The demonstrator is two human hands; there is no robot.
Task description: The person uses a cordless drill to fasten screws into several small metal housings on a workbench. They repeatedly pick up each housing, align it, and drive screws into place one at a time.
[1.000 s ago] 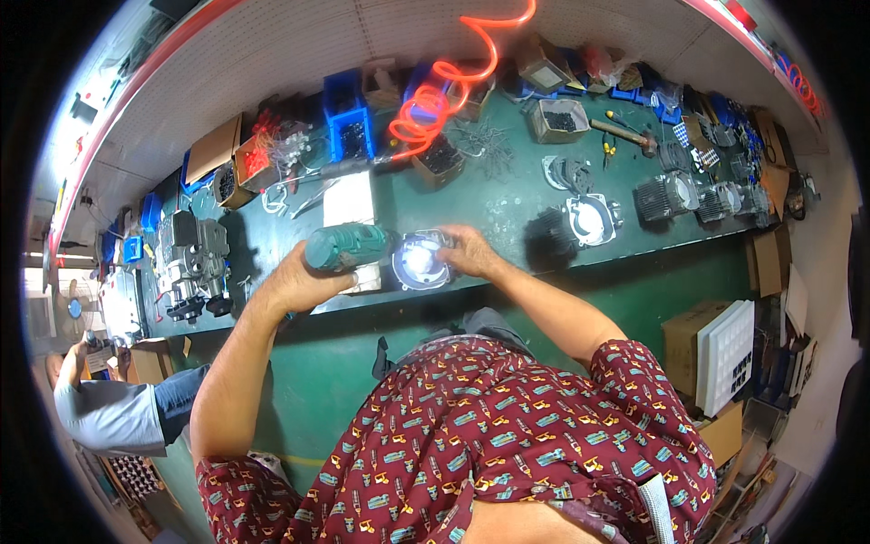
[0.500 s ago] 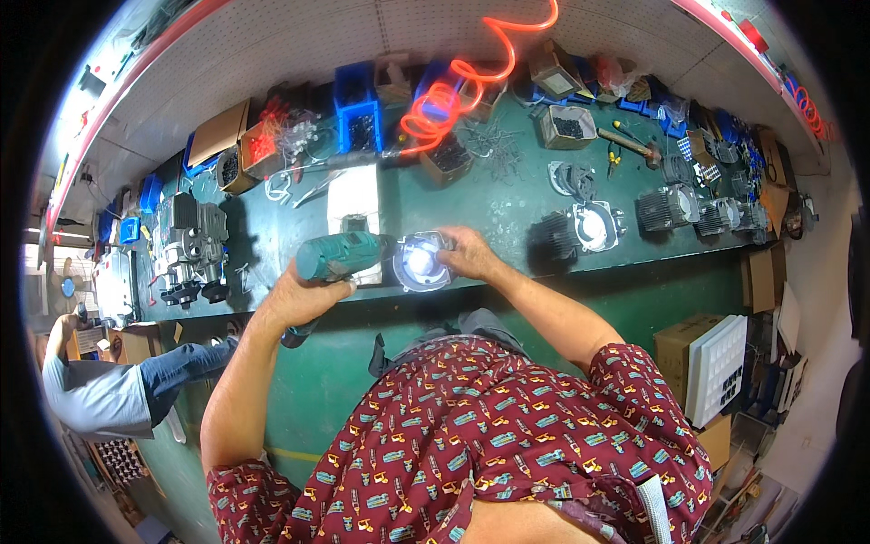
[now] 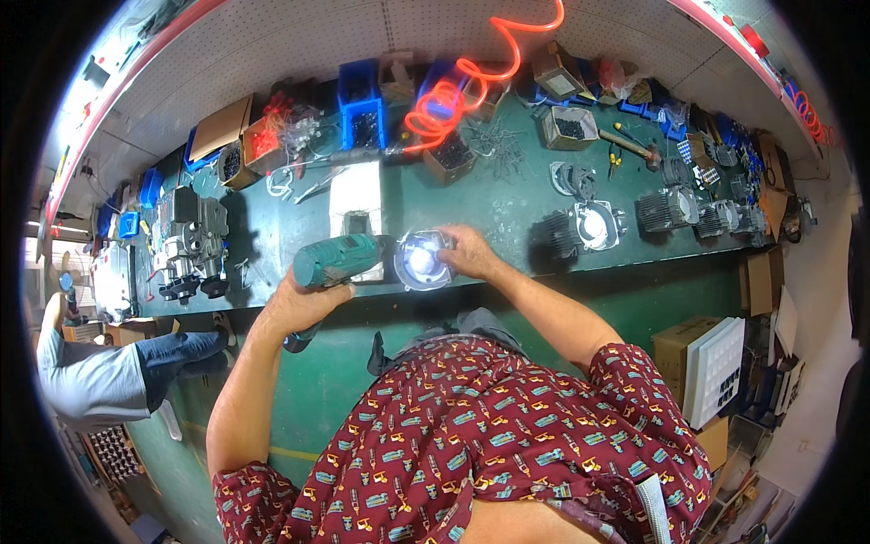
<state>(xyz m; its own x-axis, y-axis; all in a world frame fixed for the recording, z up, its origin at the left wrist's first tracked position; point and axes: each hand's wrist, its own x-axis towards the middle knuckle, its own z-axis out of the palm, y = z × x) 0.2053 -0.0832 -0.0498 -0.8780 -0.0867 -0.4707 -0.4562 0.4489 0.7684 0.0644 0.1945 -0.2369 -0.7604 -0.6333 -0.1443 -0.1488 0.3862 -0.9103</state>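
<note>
My left hand (image 3: 304, 301) is wrapped round the grip of a teal cordless drill (image 3: 333, 261), which lies level. Its nose points right, at the side of a round silver metal housing (image 3: 422, 277); whether the tip touches cannot be made out. Bright light fills the housing's hollow at the bench's front edge. My right hand (image 3: 469, 253) grips the housing's right rim, thumb toward the opening. Just behind the drill lies a white block-like piece (image 3: 356, 195) with a square hole.
A green bench (image 3: 507, 208) holds finned motor housings (image 3: 594, 227) at right and a grey machine assembly (image 3: 190, 240) at left. Blue bins (image 3: 364, 127) and boxes of small parts line the back. An orange coiled hose (image 3: 444, 104) hangs above. Another person (image 3: 100, 376) works at far left.
The drill's rear has dipped slightly and shifted a little left with my left hand. My right hand stays on the housing. The other person at far left has shifted posture and raised an arm.
</note>
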